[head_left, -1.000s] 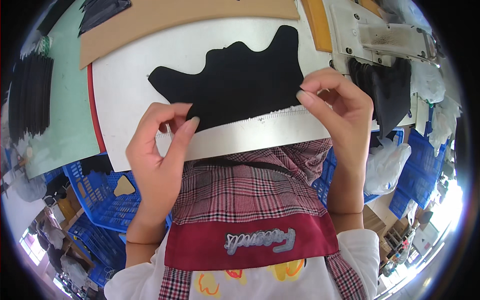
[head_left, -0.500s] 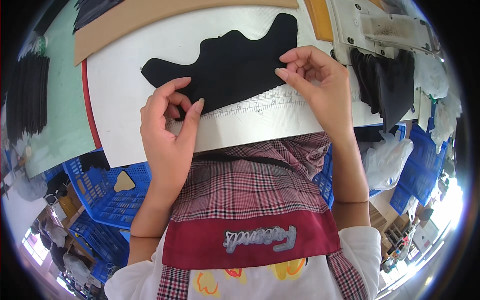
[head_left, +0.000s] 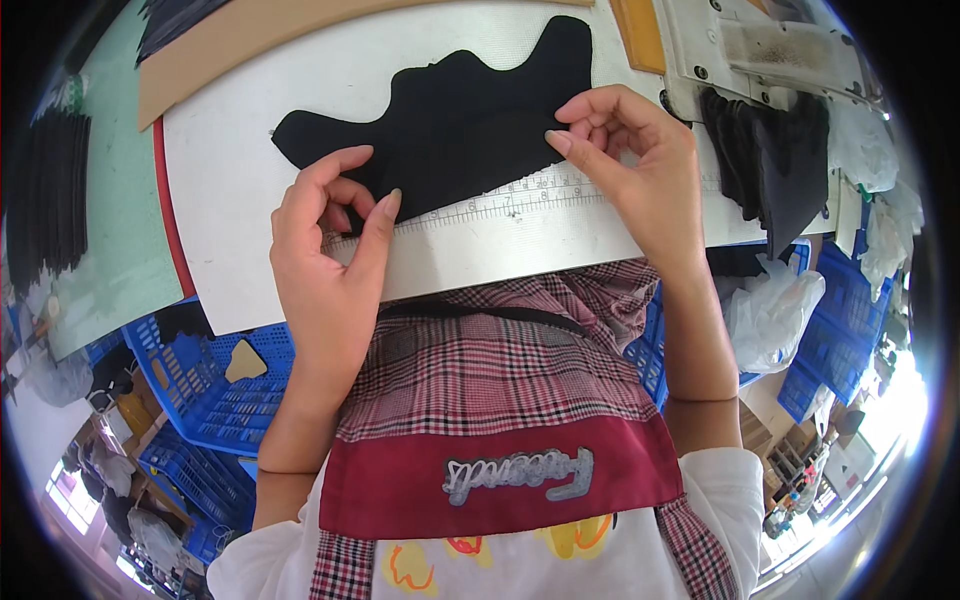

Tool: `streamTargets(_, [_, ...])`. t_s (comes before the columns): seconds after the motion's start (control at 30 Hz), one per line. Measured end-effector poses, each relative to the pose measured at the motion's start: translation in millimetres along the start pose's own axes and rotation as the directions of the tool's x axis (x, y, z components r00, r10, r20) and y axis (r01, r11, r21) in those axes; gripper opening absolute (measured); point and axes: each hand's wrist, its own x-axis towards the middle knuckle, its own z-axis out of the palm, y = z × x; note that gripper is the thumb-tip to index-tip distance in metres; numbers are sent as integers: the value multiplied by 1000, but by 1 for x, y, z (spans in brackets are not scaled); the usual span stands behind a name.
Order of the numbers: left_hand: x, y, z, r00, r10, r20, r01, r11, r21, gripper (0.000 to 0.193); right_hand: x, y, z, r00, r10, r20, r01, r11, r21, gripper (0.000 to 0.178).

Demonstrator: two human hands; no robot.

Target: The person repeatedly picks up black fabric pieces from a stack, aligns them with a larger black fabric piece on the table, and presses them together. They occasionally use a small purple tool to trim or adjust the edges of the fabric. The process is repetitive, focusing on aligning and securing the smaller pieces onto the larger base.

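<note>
Hanging over the near edge of the bench point(head_left: 235, 225), the left hand point(head_left: 335, 235) is holding thumb and forefinger apart at the left corner of the black piece point(head_left: 465, 125); the right hand point(head_left: 640, 160) is resting curled at its right end, pinch unclear. The piece is lying just beyond both, long axis slanting rightward and away; a tan strip point(head_left: 240, 45) is curving behind.

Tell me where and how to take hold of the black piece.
The black piece is probably best pinched at both ends of its near edge, coming from the near side. It is spread out over the white table; that edge is long and fairly straight, whereas the far edge juts into lobes.
</note>
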Motion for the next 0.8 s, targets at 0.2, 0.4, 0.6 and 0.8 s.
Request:
streamTargets(0.2, [0,-1,2,1000,12,-13,-11,1000,23,33,0,0,-1,1000,5,9,-6,1000,5,13])
streamTargets(0.4, [-1,2,2,1000,1,-27,0,1000,29,33,-1,-3,0,1000,11,5,-11,1000,-2,12])
streamTargets(0.6, [-1,0,3,999,12,-29,-11,999,44,32,-2,-2,-1,1000,27,8,-27,999,-30,14])
streamTargets(0.8, [-2,0,5,999,20,-41,-18,997,70,33,-3,-1,1,999,-35,-25,33,998,-56,15])
